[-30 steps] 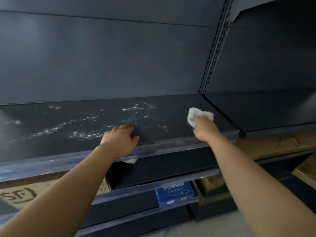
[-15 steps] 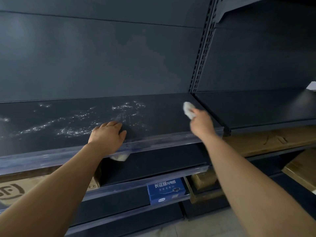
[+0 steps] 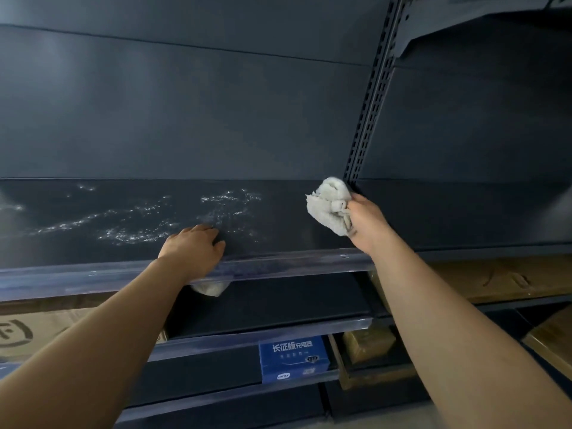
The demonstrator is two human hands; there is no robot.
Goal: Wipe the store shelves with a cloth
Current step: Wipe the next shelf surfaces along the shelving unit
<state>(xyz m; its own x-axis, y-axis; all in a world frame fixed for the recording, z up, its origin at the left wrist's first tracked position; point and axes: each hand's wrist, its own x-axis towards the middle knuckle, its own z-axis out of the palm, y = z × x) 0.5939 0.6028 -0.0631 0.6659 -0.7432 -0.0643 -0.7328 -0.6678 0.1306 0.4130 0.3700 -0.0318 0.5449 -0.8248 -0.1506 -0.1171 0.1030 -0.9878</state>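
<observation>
Starting nearest, white characters 长征版充电器 are read on a blue box (image 3: 292,359) on a lower tier; its small oval logo cannot be read, and the carton (image 3: 28,332) mark at left is cut off. Above, the left hand (image 3: 193,253) is laid flat, fingers straight, over the shelf (image 3: 278,230) front edge. Farther back, the cloth (image 3: 329,205), pressed flat near the front a second ago, is now bunched in the right hand (image 3: 366,222) at the rear corner by the upright (image 3: 371,97). The right end is judged nearly done; glinting specks (image 3: 133,224) remain at left.
</observation>
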